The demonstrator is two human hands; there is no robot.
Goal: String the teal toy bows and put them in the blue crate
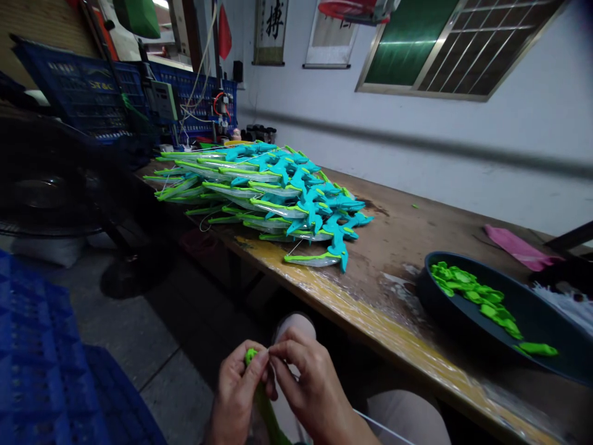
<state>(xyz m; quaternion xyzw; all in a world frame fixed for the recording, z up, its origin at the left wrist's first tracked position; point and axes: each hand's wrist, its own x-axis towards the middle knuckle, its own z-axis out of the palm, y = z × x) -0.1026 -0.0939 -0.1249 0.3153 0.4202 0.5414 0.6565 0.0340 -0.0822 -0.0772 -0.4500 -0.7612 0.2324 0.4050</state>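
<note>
My left hand is closed around the tip of a lime-green toy bow limb, held low over my lap. The rest of that limb runs down out of the picture. Right beside the tip, my right hand pinches with thumb and forefinger, its fingertips meeting my left thumb. A white string comes out from under my right wrist towards the lower right; its end at the fingertips is barely visible. On the table, a pile of teal and lime-green toy bows lies in front of me, some with strings showing.
The wooden table has a yellow, plastic-wrapped front edge. A dark round tray with lime-green pieces stands at right, near a pink cloth. Blue crates and a black fan are at left.
</note>
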